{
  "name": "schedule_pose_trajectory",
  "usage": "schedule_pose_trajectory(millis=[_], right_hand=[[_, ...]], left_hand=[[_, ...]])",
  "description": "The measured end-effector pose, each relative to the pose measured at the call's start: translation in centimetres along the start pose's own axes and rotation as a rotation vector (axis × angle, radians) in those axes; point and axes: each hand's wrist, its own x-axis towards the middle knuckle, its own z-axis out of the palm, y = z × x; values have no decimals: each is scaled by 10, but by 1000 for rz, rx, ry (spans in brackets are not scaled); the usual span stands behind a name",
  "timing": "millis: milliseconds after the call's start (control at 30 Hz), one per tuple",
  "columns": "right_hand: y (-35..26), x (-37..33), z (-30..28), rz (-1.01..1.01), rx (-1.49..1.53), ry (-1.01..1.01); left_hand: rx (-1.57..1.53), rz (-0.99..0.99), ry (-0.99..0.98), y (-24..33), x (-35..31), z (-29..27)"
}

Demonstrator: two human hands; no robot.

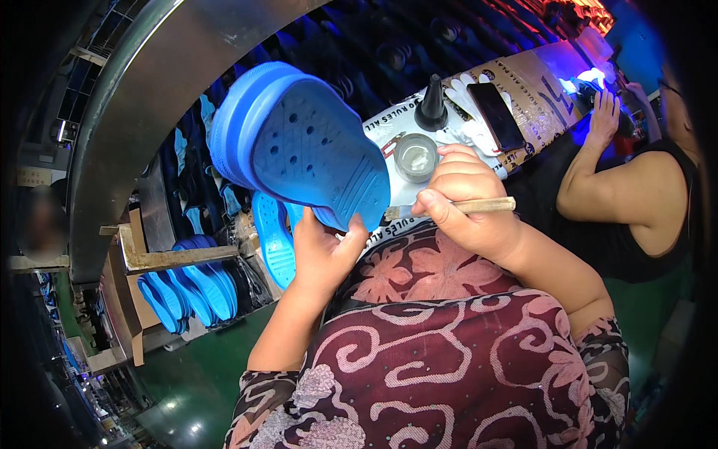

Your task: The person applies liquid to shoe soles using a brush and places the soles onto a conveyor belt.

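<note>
My left hand [327, 251] grips a blue foam clog [314, 150] at its lower end, thumb on the near edge. The clog is tilted up, and its darker blue face shows several round holes and a ridged patch. In my right hand [471, 194] is a flat brush [486, 205] with a pale wooden handle. Its dark bristle tip lies right beside the clog's lower right edge; whether they touch I cannot tell. Just beyond my right hand stands a small round jar [416, 157] with something clear or whitish inside. Below the held clog, another blue clog [274, 239] is partly hidden.
Behind the jar stand a black cone-shaped nozzle [431, 105], white gloves [465, 135] and a dark phone [495, 116] on a cardboard-covered surface [535, 86]. Several blue clogs [191, 288] sit lower left by a wooden bar [179, 258]. A curved metal frame [142, 82] rises left. A co-worker [636, 179] works at right.
</note>
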Motion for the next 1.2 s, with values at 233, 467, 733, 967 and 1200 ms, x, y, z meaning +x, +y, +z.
schedule_pose_trajectory(millis=[233, 467, 733, 967, 1200], right_hand=[[3, 0, 1, 19, -99, -30], [4, 0, -1, 45, -60, -51], [3, -3, -1, -33, -131, -31], [0, -2, 4, -77, -68, 6], [2, -2, -3, -35, -69, -2]], left_hand=[[92, 96, 30, 2, 0, -1], [235, 239, 35, -2, -1, -2], [139, 181, -8, -1, -1, 2], [50, 304, 60, 4, 4, 12], [197, 423, -71, 4, 7, 9]])
